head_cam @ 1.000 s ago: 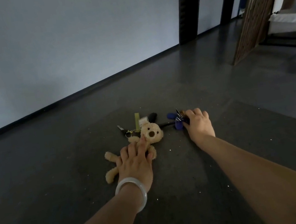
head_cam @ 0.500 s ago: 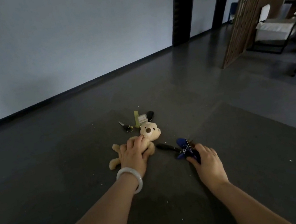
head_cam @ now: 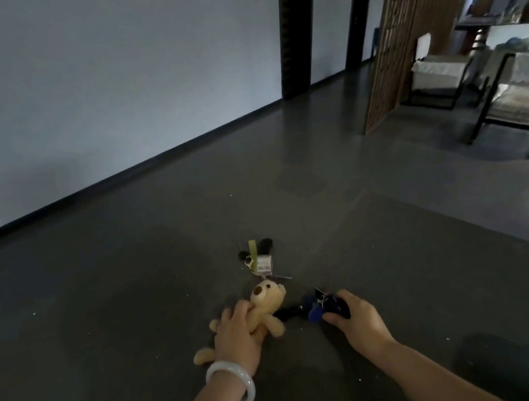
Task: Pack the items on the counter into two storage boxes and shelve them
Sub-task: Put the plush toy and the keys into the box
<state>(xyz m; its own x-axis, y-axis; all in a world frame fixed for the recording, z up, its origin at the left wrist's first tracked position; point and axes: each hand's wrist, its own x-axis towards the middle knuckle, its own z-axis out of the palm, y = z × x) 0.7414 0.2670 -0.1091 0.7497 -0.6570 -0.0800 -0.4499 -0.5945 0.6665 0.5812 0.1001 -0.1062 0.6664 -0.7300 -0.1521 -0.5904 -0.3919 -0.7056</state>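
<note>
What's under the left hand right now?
The left hand grips a tan plush bear. The bear's head and limbs stick out around the hand; its torso is covered by the palm and fingers, so nothing more can be seen there.

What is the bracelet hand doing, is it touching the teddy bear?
Touching. The head view shows the left hand gripping the teddy bear, its fingers curled round the bear's body with no gap.

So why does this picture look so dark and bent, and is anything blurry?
Head view: dim room, brightest on the pale wall; the wide lens bows the baseboard and leans the doorways; the teddy bear reads clearly, the blue toy nearly vanishes against the dark floor; the far-right benches look soft.
</note>
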